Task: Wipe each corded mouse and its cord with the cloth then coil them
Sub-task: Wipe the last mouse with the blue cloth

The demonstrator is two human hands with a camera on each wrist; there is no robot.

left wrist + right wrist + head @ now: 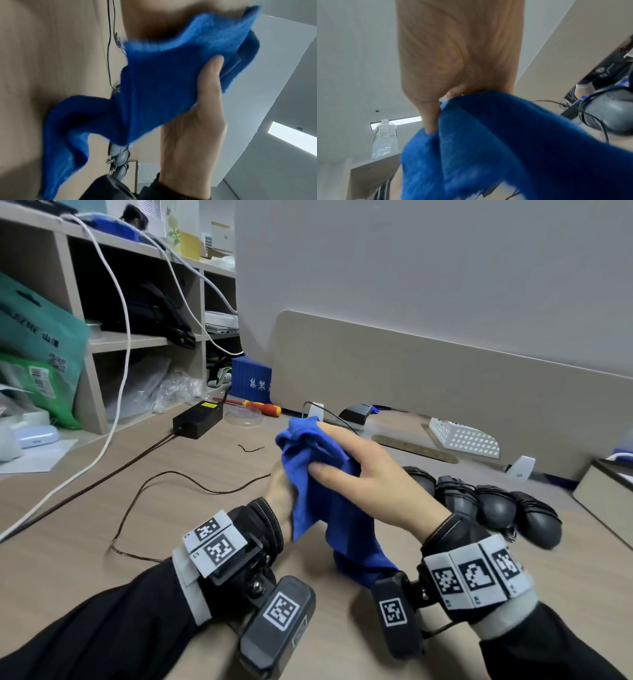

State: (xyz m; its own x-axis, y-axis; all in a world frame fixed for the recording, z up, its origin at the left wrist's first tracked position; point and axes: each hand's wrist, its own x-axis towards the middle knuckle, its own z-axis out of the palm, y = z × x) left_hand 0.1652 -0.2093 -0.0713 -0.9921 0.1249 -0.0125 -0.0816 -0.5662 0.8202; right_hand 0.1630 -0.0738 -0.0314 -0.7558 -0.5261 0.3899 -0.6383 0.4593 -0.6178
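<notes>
A blue cloth (318,474) is bunched between both hands above the desk. My right hand (363,474) grips it from the right, thumb pressed on the fabric and index finger stretched over the top. The left hand (279,491) reaches in under the cloth, its fingers hidden. A thin brown cord (164,484) loops over the desk and ends at that hand. A dark edge (247,54) shows inside the cloth's fold, probably the mouse. In the right wrist view my thumb (431,121) pinches the cloth (505,148). Several dark mice (496,505) with coiled cords lie in a row at the right.
A black power brick (197,419), a red screwdriver (255,405) and a clear dish (245,416) lie at the back. A white basket (462,438) and a box (606,494) sit on the right. Shelves (102,340) with hanging white cables stand on the left.
</notes>
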